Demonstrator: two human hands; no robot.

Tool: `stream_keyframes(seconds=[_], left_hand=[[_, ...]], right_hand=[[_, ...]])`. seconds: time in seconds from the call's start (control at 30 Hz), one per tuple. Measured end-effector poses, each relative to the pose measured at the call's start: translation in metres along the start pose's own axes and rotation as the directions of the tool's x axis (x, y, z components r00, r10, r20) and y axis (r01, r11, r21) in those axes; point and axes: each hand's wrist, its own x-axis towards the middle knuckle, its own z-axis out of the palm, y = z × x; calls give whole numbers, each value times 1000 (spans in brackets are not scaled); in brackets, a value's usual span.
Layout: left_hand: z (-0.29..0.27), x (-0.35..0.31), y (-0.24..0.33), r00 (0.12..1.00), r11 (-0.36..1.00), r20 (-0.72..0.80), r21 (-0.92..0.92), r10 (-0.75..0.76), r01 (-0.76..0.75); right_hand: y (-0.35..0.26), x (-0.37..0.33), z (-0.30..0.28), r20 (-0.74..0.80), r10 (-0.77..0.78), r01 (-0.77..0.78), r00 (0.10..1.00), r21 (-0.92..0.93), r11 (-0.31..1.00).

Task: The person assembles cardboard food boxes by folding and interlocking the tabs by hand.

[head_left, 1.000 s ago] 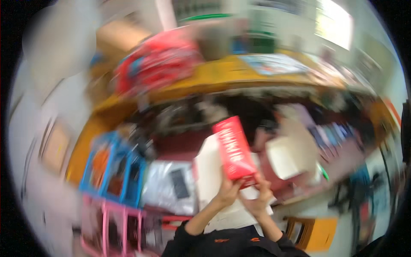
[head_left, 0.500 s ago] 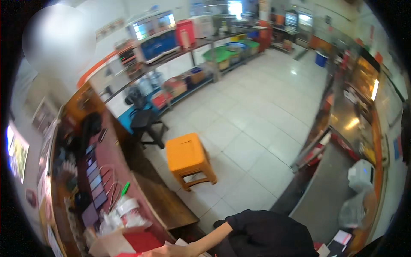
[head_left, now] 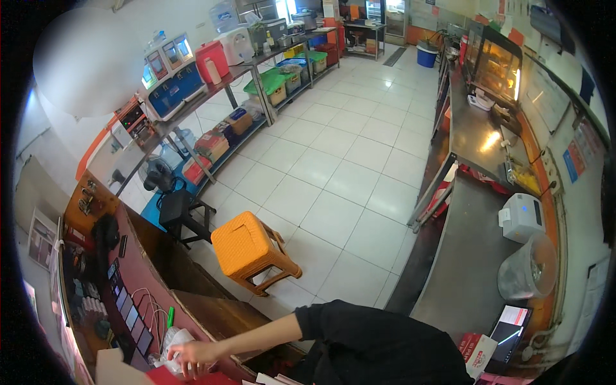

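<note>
My right arm, in a black short sleeve, reaches across to the left over a red-topped counter (head_left: 144, 247). At its end my right hand (head_left: 196, 354) points downward with its fingers apart. No object shows in the fingers. Just under them lies a red surface (head_left: 215, 378), cut off by the lower edge, so its kind cannot be made out. A crumpled white plastic bag (head_left: 174, 340) sits right beside the fingertips. Nearby is an open cardboard flap (head_left: 115, 367). White paper-like pieces (head_left: 276, 380) show below my forearm. My left hand is out of the picture.
Several phones (head_left: 131, 319) with cables and a green marker (head_left: 171, 317) lie on the counter. An orange stool (head_left: 247, 247) and a black stool (head_left: 183, 212) stand on the tiled floor. To the right, a metal worktop (head_left: 449, 276) holds a white printer (head_left: 523, 217) and a clear tub (head_left: 527, 269).
My right hand has moved up and left from the lower edge, its fingers now over the red surface. The view has shifted, showing the room steadier and more of the right worktop.
</note>
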Motion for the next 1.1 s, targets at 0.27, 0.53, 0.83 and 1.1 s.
stream_keyframes(seconds=[0.27, 0.53, 0.83, 1.1], left_hand=[[-113, -40, 19, 879, 547, -421, 801, 222, 245], [-54, 11, -38, 962, 608, -197, 792, 188, 43], [-84, 15, -94, 933, 441, -360, 838, 6, 321], [-102, -4, -100, 913, 658, -395, 714, 97, 239]], right_hand=[[104, 70, 13, 768, -260, 449, 585, -574, -685], [105, 65, -2, 485, 95, 494, 869, -847, -196], [123, 81, 8, 770, -104, 718, 630, -628, -300], [124, 95, 15, 810, -263, 826, 523, -559, -77]])
